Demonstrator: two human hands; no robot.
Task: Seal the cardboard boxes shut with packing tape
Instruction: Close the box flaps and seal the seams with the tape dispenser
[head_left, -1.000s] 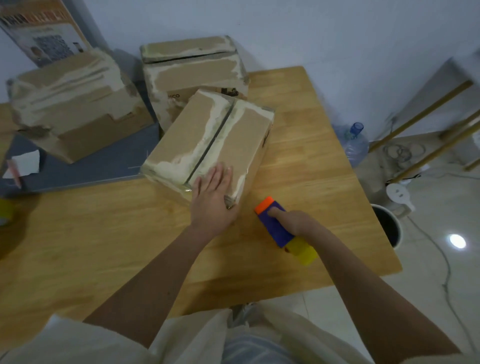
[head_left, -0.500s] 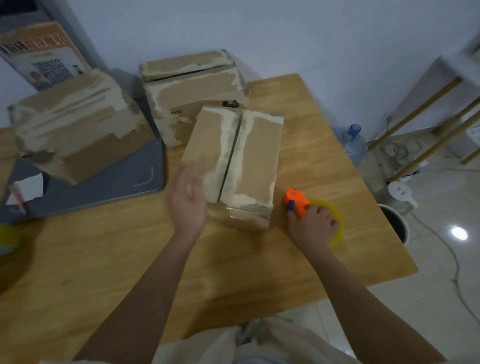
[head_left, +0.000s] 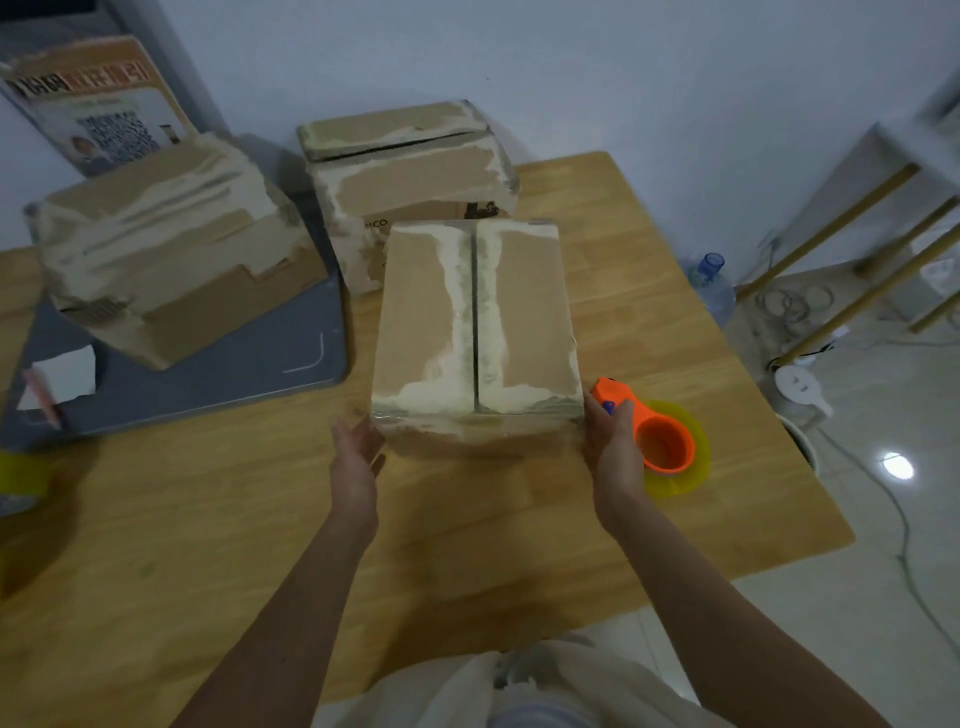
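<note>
1. Three cardboard boxes on the wooden desk (head_left: 208, 519), head view only. Front box (head_left: 475, 332) sits mid-desk toward the right edge, flaps closed, centre seam running away from the person, old tape residue along it.
2. Back box (head_left: 410, 176) stands at the far edge, touching the front box's far end. Left box (head_left: 171, 244) lies tilted on a grey mat (head_left: 234, 374) near the far-left corner.
3. Left hand (head_left: 356, 457): grip apart, palm against the front box's near-left corner.
4. Right hand (head_left: 615, 452): grip clamped on the orange tape dispenser (head_left: 660, 441), at the box's near-right corner. Yellow tape roll (head_left: 691, 467) sits on the dispenser.
</note>
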